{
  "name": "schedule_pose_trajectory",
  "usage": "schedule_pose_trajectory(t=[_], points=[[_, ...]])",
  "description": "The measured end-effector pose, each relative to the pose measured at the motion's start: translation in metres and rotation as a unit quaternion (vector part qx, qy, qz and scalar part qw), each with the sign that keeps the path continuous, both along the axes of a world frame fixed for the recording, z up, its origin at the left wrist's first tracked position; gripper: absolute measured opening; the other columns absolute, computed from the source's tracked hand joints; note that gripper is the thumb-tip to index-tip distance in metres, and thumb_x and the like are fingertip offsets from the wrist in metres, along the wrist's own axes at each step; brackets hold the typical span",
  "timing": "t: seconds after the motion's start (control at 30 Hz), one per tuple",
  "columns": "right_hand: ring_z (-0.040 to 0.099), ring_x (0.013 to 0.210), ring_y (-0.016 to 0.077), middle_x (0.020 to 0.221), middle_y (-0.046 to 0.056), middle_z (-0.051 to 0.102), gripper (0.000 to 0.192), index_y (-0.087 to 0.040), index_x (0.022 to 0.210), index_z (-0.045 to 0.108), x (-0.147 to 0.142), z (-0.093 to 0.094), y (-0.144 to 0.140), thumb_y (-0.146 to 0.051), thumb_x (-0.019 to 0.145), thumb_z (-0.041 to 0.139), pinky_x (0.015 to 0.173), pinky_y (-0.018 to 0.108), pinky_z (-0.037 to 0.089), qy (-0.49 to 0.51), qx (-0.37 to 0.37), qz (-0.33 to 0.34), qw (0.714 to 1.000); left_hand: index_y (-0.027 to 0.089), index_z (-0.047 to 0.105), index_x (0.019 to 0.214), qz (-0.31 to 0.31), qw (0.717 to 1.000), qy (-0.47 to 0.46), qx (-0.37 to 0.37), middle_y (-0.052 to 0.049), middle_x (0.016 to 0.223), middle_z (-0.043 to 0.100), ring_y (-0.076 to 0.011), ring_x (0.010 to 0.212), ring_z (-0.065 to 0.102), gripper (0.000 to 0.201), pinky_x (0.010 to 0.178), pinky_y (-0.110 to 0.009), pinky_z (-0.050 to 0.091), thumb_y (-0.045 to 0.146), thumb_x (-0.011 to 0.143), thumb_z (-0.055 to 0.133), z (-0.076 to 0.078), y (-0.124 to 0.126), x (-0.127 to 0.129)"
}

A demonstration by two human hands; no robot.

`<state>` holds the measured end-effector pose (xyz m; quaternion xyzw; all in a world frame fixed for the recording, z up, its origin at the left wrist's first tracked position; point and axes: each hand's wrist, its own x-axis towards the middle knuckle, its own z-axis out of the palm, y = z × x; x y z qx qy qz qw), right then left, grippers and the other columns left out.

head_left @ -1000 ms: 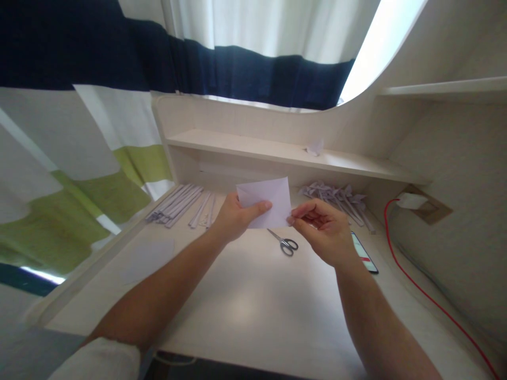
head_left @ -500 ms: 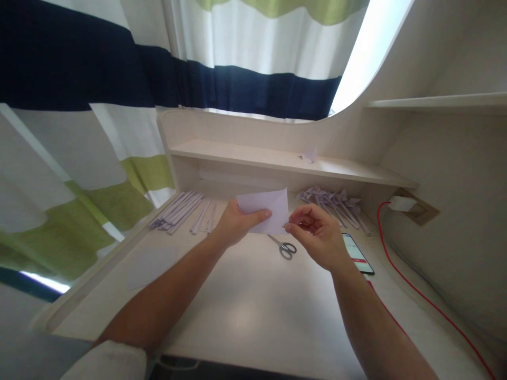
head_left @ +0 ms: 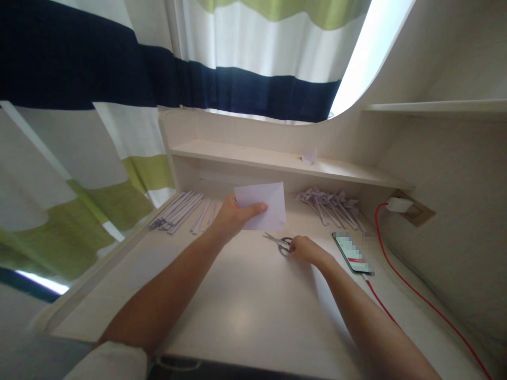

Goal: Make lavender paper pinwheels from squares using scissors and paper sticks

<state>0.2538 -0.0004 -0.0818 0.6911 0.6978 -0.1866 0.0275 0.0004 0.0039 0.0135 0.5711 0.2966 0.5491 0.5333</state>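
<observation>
A square sheet of pale paper (head_left: 271, 203) is held up over the desk by my left hand (head_left: 236, 217), thumb across its front and the other fingers behind it. Down at the desktop, my right hand (head_left: 307, 250) has its fingers closed at the handles of a pair of scissors (head_left: 282, 244). The scissors' blades point away to the left, below the paper, and they seem to lie on the desk. Part of the handle loops is hidden by my fingers.
Rolled paper sticks (head_left: 182, 211) lie at the back left. Several paper pinwheels on sticks (head_left: 330, 203) are piled at the back right. A phone (head_left: 350, 253) with a red cable (head_left: 382, 302) is on the right. White paper (head_left: 152, 264) lies left; a shelf (head_left: 245, 154) spans the back.
My right hand has left the paper's edge and come down to the scissors, whose blades now look slightly spread. The left hand still holds the paper, shifted slightly up and left.
</observation>
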Motion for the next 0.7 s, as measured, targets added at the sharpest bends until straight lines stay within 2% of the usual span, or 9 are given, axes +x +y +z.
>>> schedule_pose_trajectory(t=[0.13,0.27,0.33,0.4,0.5,0.6,0.7], points=[[0.070,0.074,0.0254,0.085,0.016,0.076,0.023,-0.013,0.081,0.077,-0.003,0.001,0.014,-0.026,0.063,0.073,0.057,0.026,0.042,-0.032,-0.018,0.014,0.999,0.013,0.076,0.093,-0.013,0.999,-0.023,-0.020,-0.011,0.095,0.077,-0.0244,0.082,0.072,0.035,0.073,-0.032,0.058,0.032,0.065,0.084,0.002,0.001,0.000],[0.070,0.083,0.0278,0.095,0.017,0.075,0.042,-0.014,0.094,0.077,-0.007,0.000,0.024,-0.047,0.068,0.074,0.062,0.028,0.045,-0.044,-0.004,0.001,0.999,0.013,0.076,0.093,-0.016,0.999,-0.026,-0.032,-0.011,0.094,0.077,-0.0239,0.080,0.072,0.037,0.072,-0.032,0.058,0.032,0.063,0.085,0.005,0.001,-0.003],[0.070,0.085,0.0260,0.098,0.015,0.076,0.041,-0.017,0.098,0.077,-0.011,-0.003,0.028,-0.048,0.072,0.070,0.064,0.027,0.045,-0.042,0.003,-0.007,0.999,0.012,0.075,0.093,-0.012,0.999,-0.020,-0.032,-0.011,0.094,0.077,-0.0244,0.081,0.073,0.037,0.072,-0.033,0.058,0.033,0.064,0.084,0.006,0.002,-0.005],[0.071,0.084,0.0242,0.098,0.014,0.076,0.034,-0.017,0.093,0.077,-0.015,-0.005,0.032,-0.045,0.076,0.069,0.064,0.026,0.045,-0.039,0.004,-0.011,0.999,0.012,0.075,0.095,-0.013,0.999,-0.016,-0.031,-0.011,0.096,0.077,-0.0241,0.082,0.073,0.038,0.073,-0.032,0.058,0.033,0.064,0.084,0.007,0.004,-0.008],[0.071,0.086,0.0250,0.098,0.015,0.076,0.037,-0.016,0.091,0.077,-0.018,-0.005,0.040,-0.050,0.078,0.067,0.065,0.026,0.046,-0.041,0.012,-0.024,0.999,0.013,0.075,0.095,-0.012,0.999,-0.026,-0.025,-0.011,0.098,0.077,-0.0225,0.084,0.073,0.037,0.076,-0.031,0.058,0.033,0.065,0.084,0.007,0.007,-0.012],[0.070,0.092,0.0273,0.104,0.017,0.074,0.042,-0.016,0.098,0.075,-0.017,-0.005,0.050,-0.050,0.076,0.069,0.067,0.027,0.046,-0.050,0.028,-0.042,0.997,0.013,0.075,0.093,-0.001,0.999,-0.039,-0.019,-0.011,0.097,0.077,-0.0223,0.084,0.072,0.037,0.077,-0.031,0.058,0.033,0.063,0.085,0.008,0.010,-0.015],[0.070,0.091,0.0267,0.104,0.018,0.074,0.040,-0.013,0.097,0.075,-0.017,-0.008,0.061,-0.044,0.072,0.072,0.066,0.026,0.046,-0.056,0.021,-0.046,0.997,0.013,0.074,0.094,0.013,0.999,-0.046,-0.021,-0.011,0.096,0.077,-0.0219,0.081,0.072,0.040,0.075,-0.032,0.058,0.033,0.061,0.085,0.010,0.011,-0.017]])
